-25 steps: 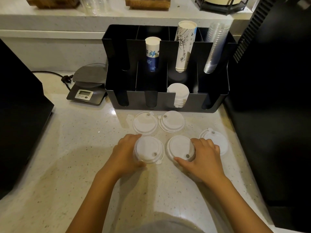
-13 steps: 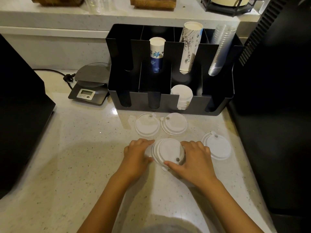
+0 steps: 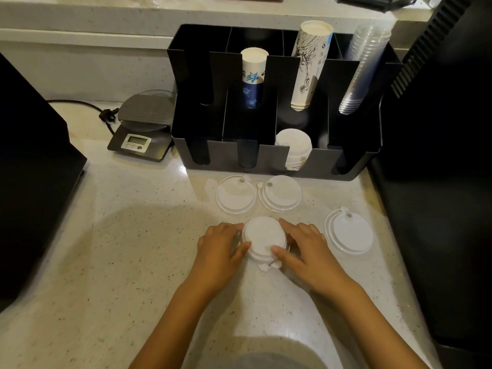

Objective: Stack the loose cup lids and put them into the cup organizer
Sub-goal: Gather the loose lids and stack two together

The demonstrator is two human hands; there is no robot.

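A small stack of white cup lids (image 3: 263,237) rests on the counter, pressed between my left hand (image 3: 221,247) and my right hand (image 3: 306,246). Two loose white lids lie just beyond it: one (image 3: 235,198) at the left and one (image 3: 281,197) beside it. A third loose lid (image 3: 348,234) lies to the right of my right hand. The black cup organizer (image 3: 314,166) stands behind them, with a pile of lids (image 3: 294,149) in its third front slot and stacks of paper and clear cups in the back slots.
A digital scale (image 3: 142,129) with a cable sits left of the organizer. A black machine (image 3: 29,166) borders the counter on the left, and another black appliance (image 3: 439,155) closes the right side. A raised ledge (image 3: 106,20) runs behind.
My two hands each held one lid apart, then brought them together. The lids now sit one on the other between both hands.
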